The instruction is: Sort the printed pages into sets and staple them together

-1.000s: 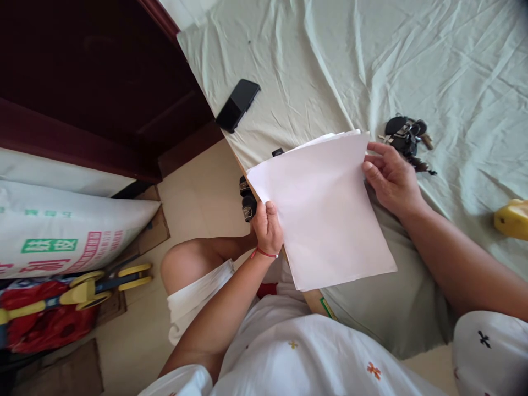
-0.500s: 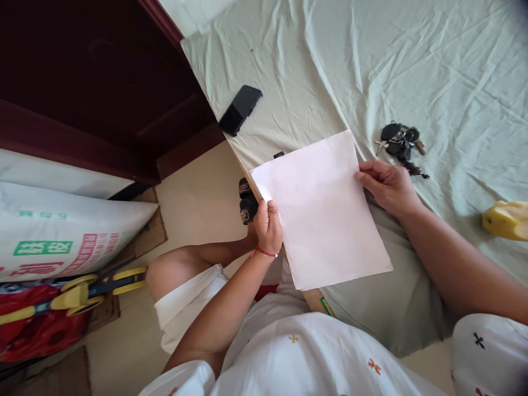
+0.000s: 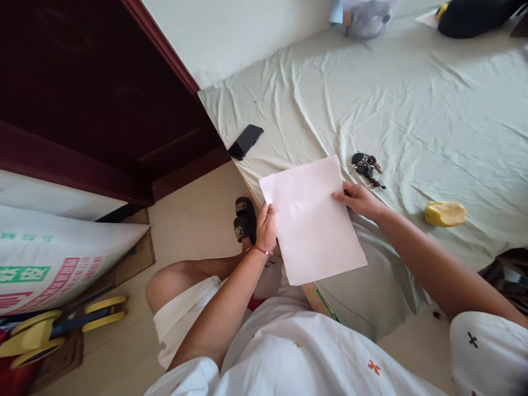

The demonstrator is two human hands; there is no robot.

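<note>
A stack of white paper sheets [image 3: 313,225] is held tilted above the edge of the cloth-covered surface, over my lap. On its left edge my left hand [image 3: 267,228] is closed, thumb on top and the other fingers hidden underneath. My right hand [image 3: 358,199] pinches the upper right edge, its thumb lying over the paper. The top sheet looks blank. Just beyond my right hand lies a bunch of keys [image 3: 365,166] on the cloth.
A black phone [image 3: 246,141] lies near the left edge of the pale green cloth [image 3: 404,121]. To the right sits a yellow object [image 3: 445,213]. A plastic bag [image 3: 367,19] stands at the back. On the floor side are a white sack [image 3: 53,247] and a yellow-wheeled toy [image 3: 61,327].
The view has shifted, bringing the back of the cloth-covered surface into sight. My right thumb now reaches further over the paper's edge. Both hands still hold the sheets.
</note>
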